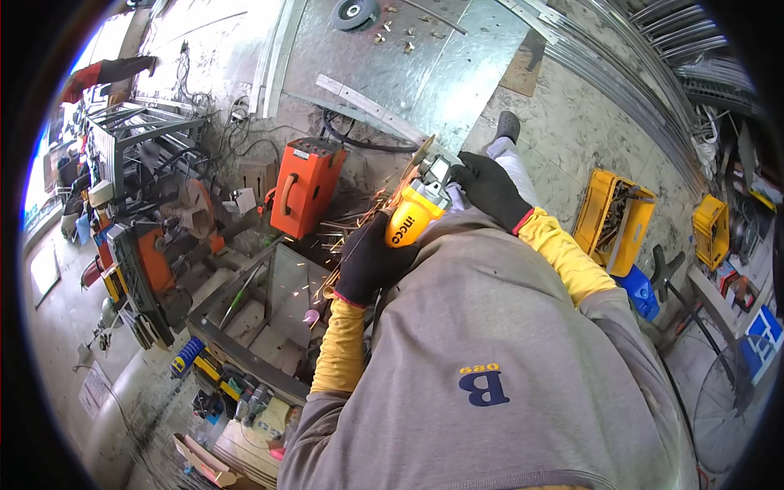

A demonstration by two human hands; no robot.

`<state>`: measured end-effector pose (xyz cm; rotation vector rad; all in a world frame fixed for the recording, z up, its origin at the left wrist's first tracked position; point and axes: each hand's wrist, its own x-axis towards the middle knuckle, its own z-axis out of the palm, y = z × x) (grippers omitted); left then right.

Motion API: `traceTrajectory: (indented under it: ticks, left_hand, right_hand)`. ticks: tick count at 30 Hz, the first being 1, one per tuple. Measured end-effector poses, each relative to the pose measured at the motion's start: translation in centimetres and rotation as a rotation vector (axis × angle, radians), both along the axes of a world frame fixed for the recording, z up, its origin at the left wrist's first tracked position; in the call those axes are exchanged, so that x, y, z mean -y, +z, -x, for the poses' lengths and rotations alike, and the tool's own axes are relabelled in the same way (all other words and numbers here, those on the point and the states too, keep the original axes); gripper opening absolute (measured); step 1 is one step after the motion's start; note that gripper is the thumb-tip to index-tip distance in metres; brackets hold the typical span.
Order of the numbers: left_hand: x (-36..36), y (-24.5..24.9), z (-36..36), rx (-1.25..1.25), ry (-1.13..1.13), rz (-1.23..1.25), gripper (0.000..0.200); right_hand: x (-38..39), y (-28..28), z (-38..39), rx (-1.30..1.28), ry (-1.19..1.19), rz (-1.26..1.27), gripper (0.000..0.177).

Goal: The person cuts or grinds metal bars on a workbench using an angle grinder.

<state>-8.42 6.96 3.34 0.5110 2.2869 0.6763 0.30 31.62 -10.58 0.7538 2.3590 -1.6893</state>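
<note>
A yellow angle grinder (pixel 408 219) is near the middle, its disc (pixel 420 157) pointing up and away from my body. My left hand (pixel 371 257), in a black glove, is wrapped round the grinder's body. Orange sparks stream from the disc down past this hand. My right hand (pixel 492 192), also black-gloved, is closed round a small silver metal piece (pixel 442 167) beside the disc and grinder head. Its fingers partly hide the piece. Both hands are close in front of my grey shirt.
An orange box with a handle (pixel 306 186) stands left of the grinder. Beyond it lies a metal sheet (pixel 384 73) with a flat strip and a wheel. A yellow crate (pixel 600 208) of metal pieces is at the right, and a dark metal frame (pixel 245 359) at lower left.
</note>
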Motion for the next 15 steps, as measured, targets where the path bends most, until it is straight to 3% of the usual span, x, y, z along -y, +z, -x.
traceTrajectory:
  ticks: [2,3,5,6,7,9,10,11,15]
  left_hand:
    - [0.8,-0.2,-0.5,-0.007,0.008,0.016,0.059]
    - [1.5,-0.4,-1.0,0.002,0.095,-0.096,0.058]
    - [2.7,-0.3,-1.9,0.014,0.186,-0.221,0.057]
    - [3.2,-0.1,-2.1,0.057,0.307,-0.224,0.054]
    - [3.6,0.1,-2.4,0.095,0.432,-0.228,0.051]
    - [3.7,0.8,-3.2,0.124,0.593,-0.355,0.041]
    - [4.3,0.6,-3.3,0.097,0.662,-0.399,0.035]
    - [5.1,0.3,-3.5,0.071,0.73,-0.442,0.03]
    - [7.9,-2.4,-4.5,0.122,0.967,-0.643,0.015]
  right_hand:
    - [-1.3,-0.4,0.4,0.139,0.038,0.312,0.045]
    - [-2.1,0.0,0.7,0.132,0.04,0.306,0.045]
    - [-4.3,1.8,1.0,0.292,0.041,0.79,0.037]
    - [-4.9,4.6,1.2,0.353,-0.062,0.808,0.055]
    - [-4.9,4.7,1.0,0.351,-0.044,0.793,0.055]
    - [-5.1,2.9,0.5,0.223,-0.523,0.951,0.069]
    - [-7.0,-1.8,-0.3,0.154,-0.59,1.144,0.076]
    - [-8.5,-3.3,-1.2,-0.014,-0.605,1.375,0.071]
    - [-9.5,0.1,-0.9,0.024,-0.723,1.172,0.058]
